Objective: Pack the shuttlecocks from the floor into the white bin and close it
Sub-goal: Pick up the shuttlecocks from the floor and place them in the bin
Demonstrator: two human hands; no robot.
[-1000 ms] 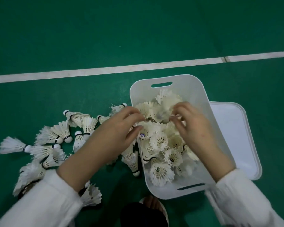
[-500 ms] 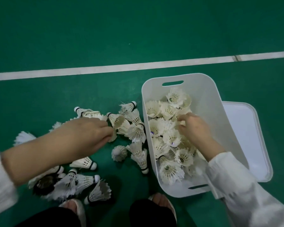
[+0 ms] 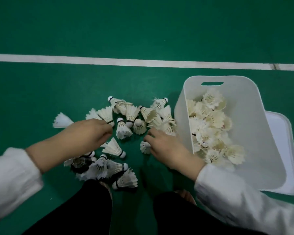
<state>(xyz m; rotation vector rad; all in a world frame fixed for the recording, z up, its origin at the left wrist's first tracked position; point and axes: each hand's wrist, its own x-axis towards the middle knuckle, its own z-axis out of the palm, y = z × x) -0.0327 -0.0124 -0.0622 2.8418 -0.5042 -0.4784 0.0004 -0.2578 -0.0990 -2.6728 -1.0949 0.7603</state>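
The white bin (image 3: 255, 126) stands on the green floor at the right and holds several shuttlecocks (image 3: 210, 122). A pile of loose shuttlecocks (image 3: 134, 116) lies on the floor just left of it. My left hand (image 3: 90, 133) is on the left part of the pile, its fingers curled round a shuttlecock (image 3: 106, 116) near the black band. My right hand (image 3: 163, 143) is outside the bin at the pile's right edge. Its fingertips touch a shuttlecock (image 3: 169, 128) beside the bin wall, and another shuttlecock (image 3: 145, 148) lies under its thumb.
The bin's white lid (image 3: 278, 133) lies flat on the floor, partly under the bin's right side. A white court line (image 3: 143, 62) crosses the floor beyond the pile. My legs in black trousers (image 3: 92, 209) and my feet are at the bottom, with more shuttlecocks (image 3: 109, 167) in front of them.
My right hand has come out of the bin and moved left onto the floor pile. My left hand stays on the pile. The view has shifted left.
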